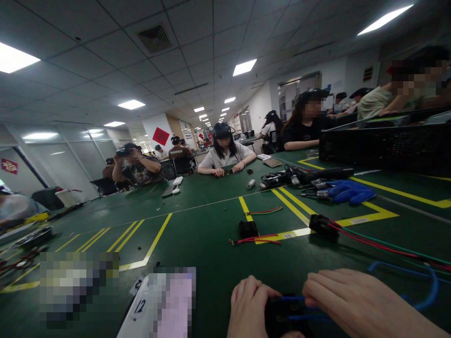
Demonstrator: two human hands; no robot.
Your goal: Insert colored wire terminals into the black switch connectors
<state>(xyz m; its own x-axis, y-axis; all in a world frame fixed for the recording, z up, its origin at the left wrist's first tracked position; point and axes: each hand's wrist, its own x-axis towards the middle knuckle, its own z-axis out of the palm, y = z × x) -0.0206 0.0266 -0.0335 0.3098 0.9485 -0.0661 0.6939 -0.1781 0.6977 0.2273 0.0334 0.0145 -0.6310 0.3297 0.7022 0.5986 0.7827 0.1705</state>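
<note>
At the bottom of the view my left hand [247, 307] is closed around the left side of a small black block [283, 315], which looks like a plastic connector housing. Blue wires [298, 318] run out of the block to the right. My right hand [352, 298] is closed on these wires, close to the block; its fingertips are partly hidden. A loop of blue wire [431, 286] curves beyond my right hand. Ahead lie a black connector [322, 226] with red and green wires, another black connector [248, 229] and short red wires [260, 239].
The green table [197, 225] has yellow tape lines. A white object marked 12 [136, 310] lies left of my hands. Blue gloves [352, 191], black tools [303, 176] and a large black case [384, 148] are farther right. A person [227, 155] sits across the table; others sit around.
</note>
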